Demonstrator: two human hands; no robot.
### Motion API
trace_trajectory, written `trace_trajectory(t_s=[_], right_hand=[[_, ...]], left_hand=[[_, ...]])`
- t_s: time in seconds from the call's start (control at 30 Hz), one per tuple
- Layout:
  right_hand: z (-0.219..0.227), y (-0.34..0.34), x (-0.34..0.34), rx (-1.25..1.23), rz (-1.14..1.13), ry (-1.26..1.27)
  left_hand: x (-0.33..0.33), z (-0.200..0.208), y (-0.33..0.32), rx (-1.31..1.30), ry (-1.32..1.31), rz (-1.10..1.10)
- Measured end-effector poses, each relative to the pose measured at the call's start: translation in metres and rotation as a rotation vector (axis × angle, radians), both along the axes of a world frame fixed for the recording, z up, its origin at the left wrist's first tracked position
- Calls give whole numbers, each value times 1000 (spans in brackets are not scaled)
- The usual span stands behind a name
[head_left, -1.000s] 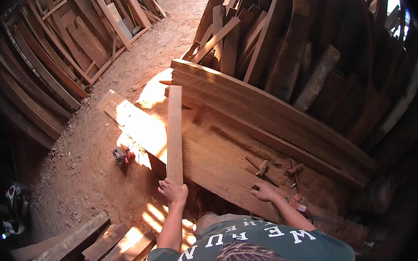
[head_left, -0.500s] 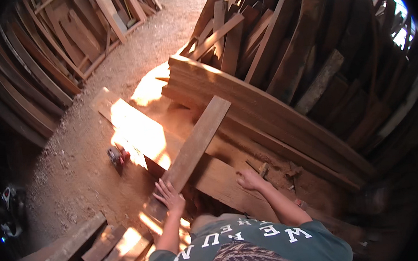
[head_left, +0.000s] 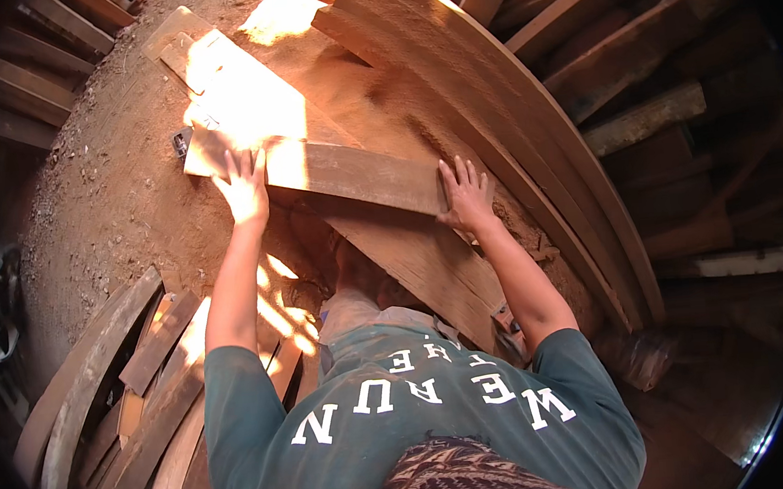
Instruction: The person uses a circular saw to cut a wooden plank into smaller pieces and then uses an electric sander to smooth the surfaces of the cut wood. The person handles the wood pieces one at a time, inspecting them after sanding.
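Brown wood nearly everywhere. One flat plank (head_left: 358, 175) lay crossways in front of the person, over a wide board (head_left: 410, 243) that ran from upper left to lower right; could not tell whether it rested fully on that board or was partly held up. Left part of the plank was in bright sun, right part in shade.

Left hand (head_left: 245, 193): open, fingers straight and spread, laid on the plank's near side toward its left end, fingertips over the top face. Right hand (head_left: 468, 200): also open, fingers fanned, at the plank's right end, thumb side against it. Neither hand was visibly closed around the wood; undersides hidden, so grip strength unclear.

Small metal tool (head_left: 182, 142), mostly hidden, sat just beyond the plank's left end. Reddish object (head_left: 506, 320) lay near the right forearm, too small to identify. Long stacked boards (head_left: 519, 115) ran down the right, dusted with sawdust, with more timber (head_left: 635, 69) leaning behind them. Loose offcuts (head_left: 150, 392) were piled at lower left, near the left elbow. Ground (head_left: 120, 188) was brown and littered with chips. Person wore a dark green shirt (head_left: 404, 409) with white lettering.
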State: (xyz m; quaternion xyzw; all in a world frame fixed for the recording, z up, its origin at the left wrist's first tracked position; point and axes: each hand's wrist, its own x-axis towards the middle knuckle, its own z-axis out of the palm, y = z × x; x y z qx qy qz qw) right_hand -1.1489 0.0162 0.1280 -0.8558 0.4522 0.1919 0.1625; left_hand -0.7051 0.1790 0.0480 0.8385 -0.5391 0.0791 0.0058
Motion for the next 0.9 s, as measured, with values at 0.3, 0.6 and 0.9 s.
trace_trajectory(t_s=[0.3, 0.6, 0.9], right_hand=[[-16, 81, 28, 119, -41, -100], [8, 110, 70, 190, -122, -59], [-13, 136, 113, 174, -132, -148]], left_hand=[[34, 3, -74, 34, -43, -270], [51, 42, -83, 417, -91, -306], [74, 42, -73, 445, 27, -479]])
